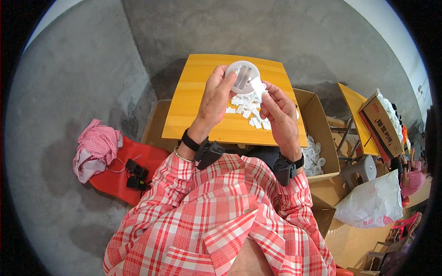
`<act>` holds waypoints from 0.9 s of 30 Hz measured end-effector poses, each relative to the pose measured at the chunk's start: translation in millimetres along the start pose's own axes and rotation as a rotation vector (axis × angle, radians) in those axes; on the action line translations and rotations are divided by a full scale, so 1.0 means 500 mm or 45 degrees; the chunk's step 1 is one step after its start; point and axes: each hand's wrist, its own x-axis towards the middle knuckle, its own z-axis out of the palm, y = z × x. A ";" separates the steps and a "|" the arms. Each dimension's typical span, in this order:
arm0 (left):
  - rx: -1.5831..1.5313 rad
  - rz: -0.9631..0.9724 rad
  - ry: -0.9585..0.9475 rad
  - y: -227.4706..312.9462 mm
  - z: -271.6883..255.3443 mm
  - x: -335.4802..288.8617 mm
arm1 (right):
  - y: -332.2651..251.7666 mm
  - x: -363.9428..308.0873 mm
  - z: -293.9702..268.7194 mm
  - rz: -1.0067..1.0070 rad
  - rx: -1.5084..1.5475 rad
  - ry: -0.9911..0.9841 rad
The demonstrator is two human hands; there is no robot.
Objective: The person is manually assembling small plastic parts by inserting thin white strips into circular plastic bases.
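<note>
My left hand [213,95] grips a round white plastic casing [249,83] by its left side, thumb across the face. A recessed compartment with greyish strips shows in the middle of that face. Between the thumb and fingers of my right hand [282,112] is a small flat white plastic piece [258,86], held against or just over the casing's lower right edge; whether they touch I cannot tell. Beneath both hands, a loose pile of small white plastic pieces [247,112] lies on the yellow wooden table [191,106].
Right of the table stands an open cardboard box [332,154] with several round white parts [314,161]. Beyond it are a grey stool [363,170], a white sack [374,202] and a second table [352,110] bearing a carton [381,123]. At left, a red chair [122,177] holds pink checked cloth [97,145].
</note>
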 end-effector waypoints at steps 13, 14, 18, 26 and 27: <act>0.066 0.024 -0.048 0.006 0.012 -0.012 | -0.023 0.001 -0.012 -0.245 -0.557 0.078; 0.066 0.021 -0.046 0.010 0.007 -0.014 | -0.031 0.000 -0.011 -0.241 -0.555 0.078; 0.090 0.046 -0.166 0.030 0.014 -0.023 | -0.059 -0.001 -0.013 -0.372 -0.788 0.048; 0.227 0.058 -0.376 0.052 0.008 -0.034 | -0.076 -0.001 -0.001 -0.460 -0.739 0.053; 0.240 0.026 -0.404 0.055 0.007 -0.034 | -0.075 -0.002 -0.001 -0.440 -0.662 0.071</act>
